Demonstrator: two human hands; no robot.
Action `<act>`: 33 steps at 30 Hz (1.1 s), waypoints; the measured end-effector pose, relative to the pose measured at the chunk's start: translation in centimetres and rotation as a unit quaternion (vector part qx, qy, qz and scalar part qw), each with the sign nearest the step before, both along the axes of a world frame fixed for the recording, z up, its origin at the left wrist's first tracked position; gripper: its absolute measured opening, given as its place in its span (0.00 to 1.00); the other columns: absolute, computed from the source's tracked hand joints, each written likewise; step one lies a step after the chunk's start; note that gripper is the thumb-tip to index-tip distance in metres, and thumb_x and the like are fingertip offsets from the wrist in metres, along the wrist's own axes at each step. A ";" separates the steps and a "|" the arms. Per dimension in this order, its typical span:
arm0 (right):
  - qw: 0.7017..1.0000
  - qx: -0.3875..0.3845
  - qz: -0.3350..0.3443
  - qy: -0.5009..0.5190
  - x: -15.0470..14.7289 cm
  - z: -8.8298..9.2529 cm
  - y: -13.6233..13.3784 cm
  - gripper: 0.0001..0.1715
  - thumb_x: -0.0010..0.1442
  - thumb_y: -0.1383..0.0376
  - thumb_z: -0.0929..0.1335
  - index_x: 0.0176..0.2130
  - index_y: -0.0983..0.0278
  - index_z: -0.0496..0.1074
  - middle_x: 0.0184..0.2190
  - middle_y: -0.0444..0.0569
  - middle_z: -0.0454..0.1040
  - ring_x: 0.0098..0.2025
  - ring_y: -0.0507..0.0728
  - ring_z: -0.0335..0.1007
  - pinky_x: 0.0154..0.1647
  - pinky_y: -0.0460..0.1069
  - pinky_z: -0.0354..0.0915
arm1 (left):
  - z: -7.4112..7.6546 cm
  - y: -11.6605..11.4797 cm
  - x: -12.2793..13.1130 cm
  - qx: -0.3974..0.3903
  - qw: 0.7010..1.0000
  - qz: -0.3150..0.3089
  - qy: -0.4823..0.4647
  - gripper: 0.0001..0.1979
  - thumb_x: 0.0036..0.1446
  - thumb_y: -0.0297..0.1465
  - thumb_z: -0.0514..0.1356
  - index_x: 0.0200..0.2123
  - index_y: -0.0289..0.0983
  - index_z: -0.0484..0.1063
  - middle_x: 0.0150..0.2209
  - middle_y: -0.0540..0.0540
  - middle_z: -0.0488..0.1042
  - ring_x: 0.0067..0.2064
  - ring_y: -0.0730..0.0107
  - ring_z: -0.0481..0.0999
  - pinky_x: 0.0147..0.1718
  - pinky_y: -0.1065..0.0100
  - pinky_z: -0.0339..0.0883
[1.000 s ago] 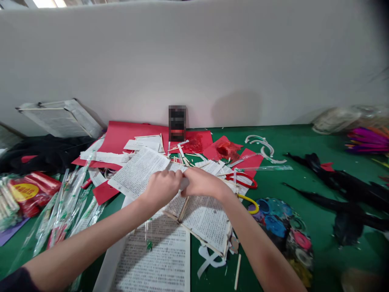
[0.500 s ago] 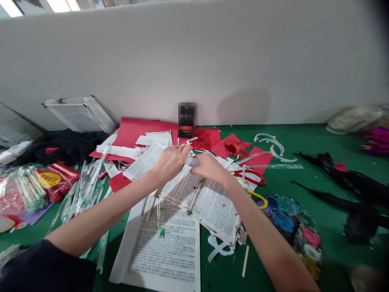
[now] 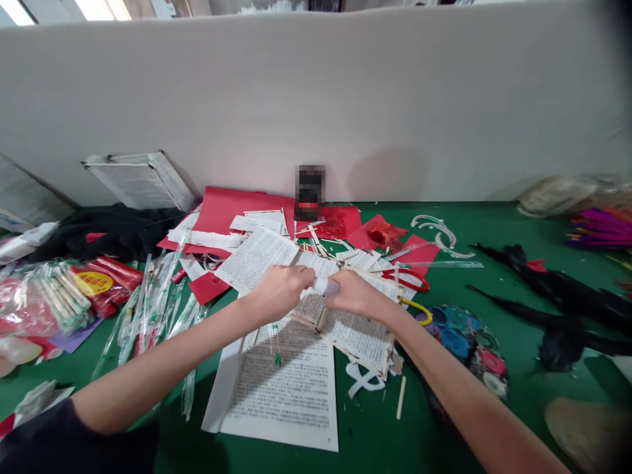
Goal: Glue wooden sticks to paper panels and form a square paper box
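My left hand (image 3: pixel 282 289) and my right hand (image 3: pixel 354 291) meet over the middle of the table, both with curled fingers. Between them is a small white tube (image 3: pixel 326 286), its left end in my left fingers and its right end in my right hand. Its label, if any, is unreadable. Just below lies a frame of thin sticks (image 3: pixel 320 320) covered with printed paper (image 3: pixel 358 336). Underneath, a larger printed sheet (image 3: pixel 285 395) lies flat on the green table (image 3: pixel 375 434). A small clear tag with green (image 3: pixel 276 359) lies on the sheet.
A phone (image 3: pixel 309 192) leans on the white wall behind red paper (image 3: pixel 237 204). Red-handled scissors (image 3: pixel 409 279) and a yellow handle (image 3: pixel 419 312) lie right. Plastic-wrapped sticks (image 3: pixel 153 309) and bagged supplies (image 3: pixel 59 296) fill the left. Black cloth-like pieces (image 3: pixel 557 289) lie far right.
My hands have come lower and closer to me, my left fingers now on the white tube's end. The thin pale piece at my left fingertips no longer shows there. The view shifted slightly.
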State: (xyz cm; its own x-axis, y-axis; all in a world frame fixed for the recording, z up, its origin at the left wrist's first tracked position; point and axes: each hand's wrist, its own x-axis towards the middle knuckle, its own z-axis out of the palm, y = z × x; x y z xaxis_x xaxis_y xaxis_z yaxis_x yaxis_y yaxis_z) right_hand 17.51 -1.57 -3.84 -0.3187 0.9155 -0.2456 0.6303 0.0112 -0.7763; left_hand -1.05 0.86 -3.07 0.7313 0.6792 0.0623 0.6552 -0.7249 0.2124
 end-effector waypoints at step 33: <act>0.929 -0.139 -0.112 0.324 -3.3 -1.6 -4.6 0.18 0.43 0.69 0.72 0.17 0.63 0.58 0.10 0.34 0.54 0.14 0.44 0.46 0.17 0.46 0.42 | -1.2 -3.7 0.4 -0.430 0.692 0.077 -0.575 0.09 0.57 0.35 0.61 0.28 0.37 0.74 0.34 0.46 0.79 0.39 0.66 0.76 0.42 0.65 0.65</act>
